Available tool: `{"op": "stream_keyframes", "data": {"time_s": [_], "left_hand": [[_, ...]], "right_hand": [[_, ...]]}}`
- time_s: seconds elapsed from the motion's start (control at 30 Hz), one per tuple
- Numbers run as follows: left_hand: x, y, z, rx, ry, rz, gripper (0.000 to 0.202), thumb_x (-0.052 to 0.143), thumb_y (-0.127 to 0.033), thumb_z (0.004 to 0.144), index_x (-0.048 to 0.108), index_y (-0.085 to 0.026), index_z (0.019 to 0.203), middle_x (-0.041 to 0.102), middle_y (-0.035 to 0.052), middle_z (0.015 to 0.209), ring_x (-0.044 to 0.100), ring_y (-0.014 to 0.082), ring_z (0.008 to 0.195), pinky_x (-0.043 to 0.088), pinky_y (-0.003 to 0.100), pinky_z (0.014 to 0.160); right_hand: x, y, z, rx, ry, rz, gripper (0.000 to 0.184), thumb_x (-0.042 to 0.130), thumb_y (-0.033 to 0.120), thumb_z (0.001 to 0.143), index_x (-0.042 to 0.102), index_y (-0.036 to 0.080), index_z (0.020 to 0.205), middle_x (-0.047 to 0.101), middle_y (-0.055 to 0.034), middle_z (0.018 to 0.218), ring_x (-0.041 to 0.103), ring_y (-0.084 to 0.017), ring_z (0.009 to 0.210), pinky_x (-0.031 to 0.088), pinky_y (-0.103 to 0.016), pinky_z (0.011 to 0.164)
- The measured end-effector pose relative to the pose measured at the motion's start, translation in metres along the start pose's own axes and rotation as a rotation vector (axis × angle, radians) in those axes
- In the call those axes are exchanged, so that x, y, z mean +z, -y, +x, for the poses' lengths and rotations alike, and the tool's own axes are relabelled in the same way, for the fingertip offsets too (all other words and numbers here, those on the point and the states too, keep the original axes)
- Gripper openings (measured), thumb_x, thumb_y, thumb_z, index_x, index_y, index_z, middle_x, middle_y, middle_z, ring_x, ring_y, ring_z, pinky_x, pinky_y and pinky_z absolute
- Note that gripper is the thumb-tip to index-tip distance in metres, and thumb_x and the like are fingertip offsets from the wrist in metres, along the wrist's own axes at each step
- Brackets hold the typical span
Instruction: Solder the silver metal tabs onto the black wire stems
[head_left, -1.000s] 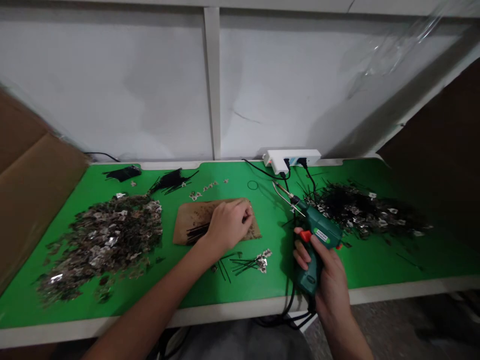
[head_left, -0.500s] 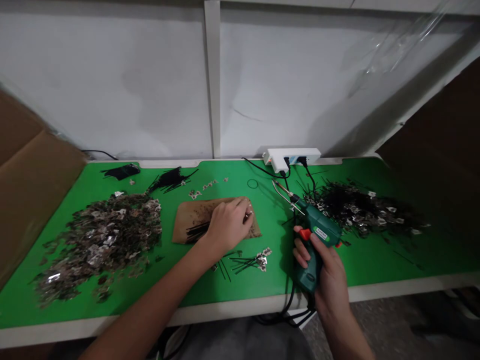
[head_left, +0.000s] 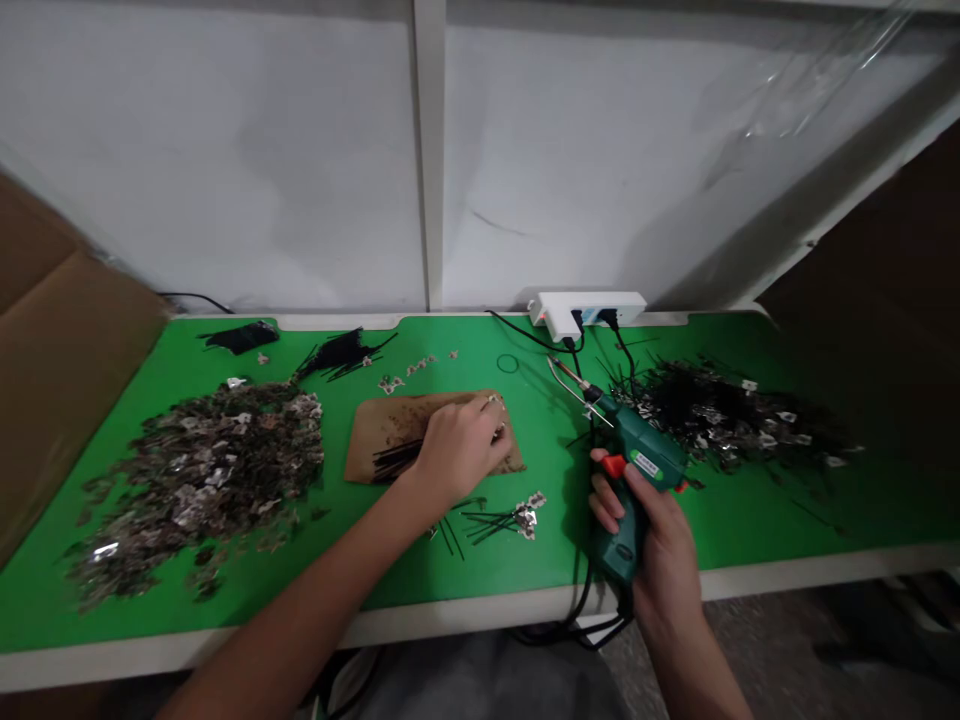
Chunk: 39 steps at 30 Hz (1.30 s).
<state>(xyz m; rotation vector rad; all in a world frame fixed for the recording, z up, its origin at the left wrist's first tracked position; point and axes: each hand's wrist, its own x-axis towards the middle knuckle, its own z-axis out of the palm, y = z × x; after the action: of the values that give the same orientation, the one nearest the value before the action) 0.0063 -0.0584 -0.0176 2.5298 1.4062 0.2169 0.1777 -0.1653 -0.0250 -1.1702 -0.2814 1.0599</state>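
- One head-worn camera looks forward and down from the near side of the green tabletop (head_left: pixel 525 565).
- It is close to the left hand (head_left: pixel 461 440), just below the frame's centre, and the right hand (head_left: pixel 664 540), lower right.
- The pale wall (head_left: pixel 300 150) behind fills the upper frame.

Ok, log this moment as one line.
left hand: over brown board, grip unclear | right hand: holding green soldering gun | metal pieces: heaped at left | power strip: at back

One soldering gun (head_left: pixel 649 443), one brown board (head_left: pixel 369 428), one power strip (head_left: pixel 607 302).
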Motion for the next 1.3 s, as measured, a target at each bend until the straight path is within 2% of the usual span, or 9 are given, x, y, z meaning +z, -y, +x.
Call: {"op": "stream_keyframes", "data": {"time_s": [0.33,0.57,0.8,0.97,1.07,1.17,1.3], "left_hand": [[0.003,0.002,0.003,0.046,0.011,-0.040,0.014,0.053,-0.017,0.093,0.066,-0.017,0.090,0.071,0.0060,0.095,0.068,0.0206,0.085,0.048,0.029,0.071],[0.007,0.008,0.005,0.163,0.006,-0.060,0.014,0.053,-0.017,0.094,0.066,-0.017,0.089,0.070,0.0061,0.096,0.067,0.0195,0.085,0.049,0.028,0.075],[0.011,0.011,0.005,0.154,-0.011,-0.110,0.012,0.055,-0.017,0.091,0.066,-0.017,0.088,0.070,0.0051,0.090,0.066,0.0192,0.083,0.049,0.028,0.075],[0.009,0.011,0.005,0.151,0.039,-0.121,0.012,0.054,-0.016,0.091,0.065,-0.018,0.085,0.070,0.0046,0.090,0.065,0.0196,0.082,0.048,0.029,0.075],[0.007,0.010,0.005,0.154,0.052,-0.109,0.012,0.054,-0.016,0.091,0.065,-0.017,0.086,0.070,0.0055,0.092,0.065,0.0201,0.082,0.048,0.029,0.075],[0.006,0.011,0.004,0.167,0.033,-0.146,0.011,0.054,-0.015,0.091,0.064,-0.017,0.086,0.070,0.0049,0.090,0.065,0.0196,0.083,0.048,0.029,0.076],[0.002,0.015,0.000,0.208,0.004,-0.219,0.011,0.055,-0.011,0.086,0.062,-0.018,0.082,0.069,0.0040,0.087,0.064,0.0182,0.082,0.047,0.028,0.076]], "right_hand": [[-0.001,-0.002,0.001,0.003,0.011,0.008,0.029,0.088,0.030,0.067,0.076,0.014,0.088,0.066,-0.0065,0.090,0.039,-0.005,0.053,0.035,-0.018,0.039],[0.001,-0.001,0.000,-0.026,0.020,-0.011,0.024,0.086,0.031,0.069,0.077,0.016,0.086,0.067,-0.0062,0.090,0.038,-0.006,0.054,0.035,-0.018,0.040],[0.001,0.000,-0.001,-0.010,0.033,-0.031,0.026,0.086,0.032,0.070,0.078,0.014,0.087,0.062,-0.0038,0.074,0.036,-0.007,0.051,0.033,-0.020,0.040],[0.002,0.000,0.000,-0.025,0.022,-0.026,0.026,0.087,0.031,0.068,0.077,0.015,0.086,0.064,-0.0038,0.081,0.036,-0.006,0.053,0.033,-0.019,0.040],[0.002,0.000,-0.001,-0.026,0.030,-0.037,0.027,0.087,0.032,0.068,0.077,0.015,0.086,0.062,-0.0031,0.078,0.037,-0.006,0.053,0.033,-0.019,0.040],[0.001,0.000,-0.001,-0.026,0.044,-0.044,0.027,0.086,0.033,0.069,0.076,0.015,0.086,0.061,-0.0028,0.076,0.037,-0.006,0.053,0.033,-0.019,0.040],[0.001,0.001,-0.003,-0.040,0.024,-0.019,0.026,0.086,0.032,0.069,0.076,0.016,0.088,0.065,-0.0054,0.086,0.037,-0.007,0.054,0.034,-0.020,0.041]]}}
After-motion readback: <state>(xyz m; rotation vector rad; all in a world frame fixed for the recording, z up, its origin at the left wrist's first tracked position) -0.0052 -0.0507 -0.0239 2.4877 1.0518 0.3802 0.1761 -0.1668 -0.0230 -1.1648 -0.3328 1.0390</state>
